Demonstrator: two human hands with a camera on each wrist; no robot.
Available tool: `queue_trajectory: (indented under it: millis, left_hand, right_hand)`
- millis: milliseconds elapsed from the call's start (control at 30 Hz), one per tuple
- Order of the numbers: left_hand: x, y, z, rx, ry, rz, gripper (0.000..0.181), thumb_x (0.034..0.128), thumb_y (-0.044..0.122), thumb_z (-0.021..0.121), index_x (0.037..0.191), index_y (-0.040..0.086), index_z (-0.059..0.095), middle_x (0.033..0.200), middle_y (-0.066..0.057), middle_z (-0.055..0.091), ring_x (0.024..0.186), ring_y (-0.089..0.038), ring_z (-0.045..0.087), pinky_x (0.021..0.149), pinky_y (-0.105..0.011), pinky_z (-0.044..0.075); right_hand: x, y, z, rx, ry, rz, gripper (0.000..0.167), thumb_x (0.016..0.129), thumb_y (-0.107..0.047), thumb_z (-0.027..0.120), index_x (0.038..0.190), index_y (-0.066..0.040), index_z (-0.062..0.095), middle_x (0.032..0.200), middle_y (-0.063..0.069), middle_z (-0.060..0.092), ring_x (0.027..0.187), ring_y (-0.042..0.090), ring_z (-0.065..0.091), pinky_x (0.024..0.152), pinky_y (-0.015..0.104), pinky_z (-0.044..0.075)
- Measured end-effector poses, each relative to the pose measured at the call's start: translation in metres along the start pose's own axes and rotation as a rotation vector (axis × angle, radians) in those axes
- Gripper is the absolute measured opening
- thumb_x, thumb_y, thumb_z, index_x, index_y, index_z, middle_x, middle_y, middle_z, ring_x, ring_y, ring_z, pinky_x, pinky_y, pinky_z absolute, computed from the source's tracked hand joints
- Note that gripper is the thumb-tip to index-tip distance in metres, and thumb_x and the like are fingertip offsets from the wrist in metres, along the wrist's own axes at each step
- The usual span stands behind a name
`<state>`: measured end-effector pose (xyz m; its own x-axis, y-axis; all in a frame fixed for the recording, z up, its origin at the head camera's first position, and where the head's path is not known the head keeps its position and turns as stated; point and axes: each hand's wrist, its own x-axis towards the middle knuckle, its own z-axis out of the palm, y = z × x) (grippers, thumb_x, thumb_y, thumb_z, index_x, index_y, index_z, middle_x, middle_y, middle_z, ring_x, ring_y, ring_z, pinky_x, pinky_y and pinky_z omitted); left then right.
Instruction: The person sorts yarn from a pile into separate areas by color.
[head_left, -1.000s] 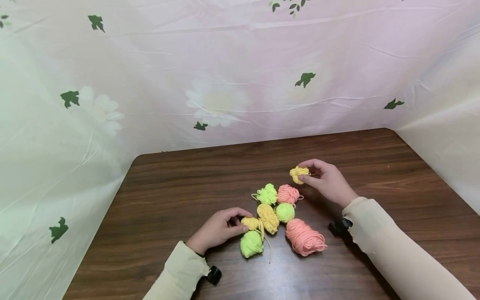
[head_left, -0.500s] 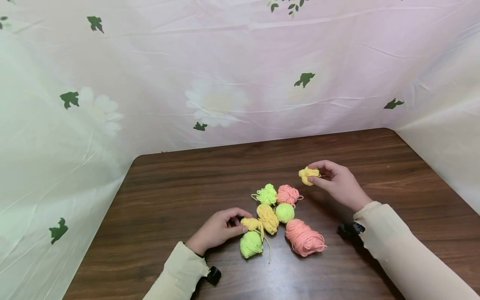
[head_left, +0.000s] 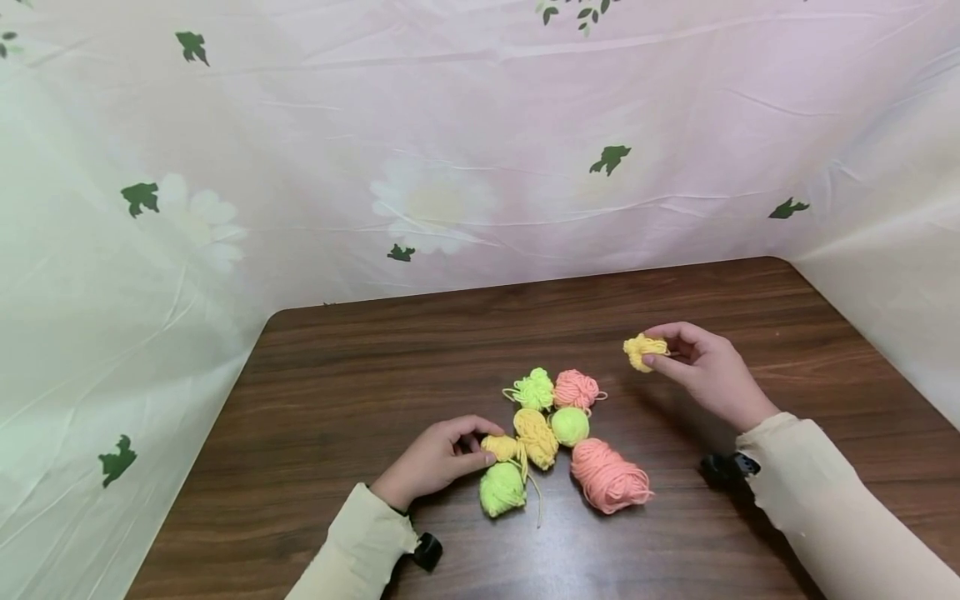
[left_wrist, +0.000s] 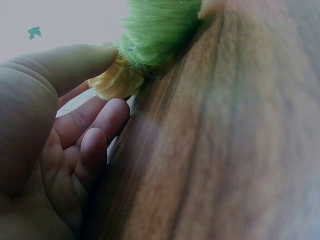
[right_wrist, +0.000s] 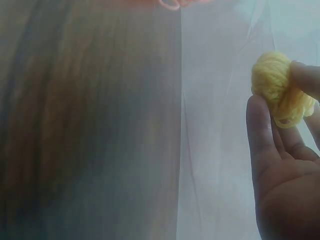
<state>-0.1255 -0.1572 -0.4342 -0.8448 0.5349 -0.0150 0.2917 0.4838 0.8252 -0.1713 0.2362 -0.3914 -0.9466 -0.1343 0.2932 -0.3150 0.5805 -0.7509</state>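
Observation:
My left hand [head_left: 437,458] holds a small yellow yarn ball [head_left: 500,448] between thumb and fingers, low over the table. Just in front of that ball lies a green yarn ball [head_left: 502,489], which also shows large in the left wrist view. Raised off the table at the right, my right hand [head_left: 708,367] pinches a light yellow yarn bundle [head_left: 645,352]. The right wrist view shows the same yellow bundle [right_wrist: 280,87] between thumb and fingertips. An oval yellow skein [head_left: 536,437] lies right of the left hand's ball, a loose strand trailing by it.
A lime yarn bundle [head_left: 534,389], a small coral one [head_left: 577,390] and a round lime ball [head_left: 570,426] cluster mid-table. Nearer me lies a large coral skein [head_left: 611,476]. Behind the brown wooden table [head_left: 360,367] hangs a floral cloth [head_left: 480,142].
My right hand has moved to the right with the light yellow yarn bundle, away from the cluster. The left hand and the yarn on the table stay in place.

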Motion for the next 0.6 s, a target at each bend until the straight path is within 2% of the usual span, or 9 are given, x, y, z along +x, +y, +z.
queue_trajectory:
  millis: [367,600]
  left_hand:
    - [-0.001,0.001,0.0,-0.002,-0.001,-0.002,0.027,0.0938,0.027,0.073,0.12,0.03,0.069,0.088,0.012,0.064,0.078,-0.008,0.059,0.068,-0.027,0.05]
    - [-0.001,0.001,0.001,-0.004,0.001,0.0,0.027,0.0937,0.027,0.074,0.12,0.029,0.069,0.089,0.011,0.064,0.079,-0.008,0.059,0.068,-0.027,0.05]
  right_hand:
    - [-0.008,0.012,-0.01,-0.058,0.013,0.025,0.031,0.092,-0.017,0.076,0.119,-0.005,0.066,0.11,0.014,0.068,0.089,-0.002,0.059,0.074,0.007,0.047]
    - [-0.01,0.019,-0.019,-0.094,0.056,0.062,0.032,0.092,-0.021,0.075,0.12,-0.008,0.067,0.107,0.013,0.068,0.084,0.002,0.06,0.068,0.011,0.048]
